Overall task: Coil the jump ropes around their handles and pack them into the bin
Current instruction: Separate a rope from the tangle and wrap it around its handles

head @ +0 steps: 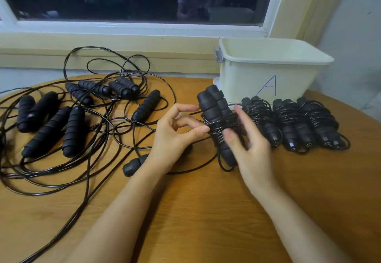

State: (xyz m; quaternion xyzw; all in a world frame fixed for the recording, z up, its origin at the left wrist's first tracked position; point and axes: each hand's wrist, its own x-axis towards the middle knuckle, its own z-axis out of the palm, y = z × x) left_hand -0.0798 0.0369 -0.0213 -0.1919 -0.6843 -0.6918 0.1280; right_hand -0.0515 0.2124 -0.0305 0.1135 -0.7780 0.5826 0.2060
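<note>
A pair of black foam handles (214, 110) stands tilted above the table's middle, with black cord wound round its middle. My right hand (247, 147) grips this bundle from the right. My left hand (175, 133) pinches the cord just left of the coils. Three coiled ropes (292, 122) lie side by side to the right, in front of the cream bin (247, 81) marked "A". Loose handles and tangled cord (68, 118) cover the table's left half.
The wooden table (206, 211) runs to a window sill and wall at the back. One loose handle (134, 164) lies under my left wrist. The bin stands at the back right, near the table's edge.
</note>
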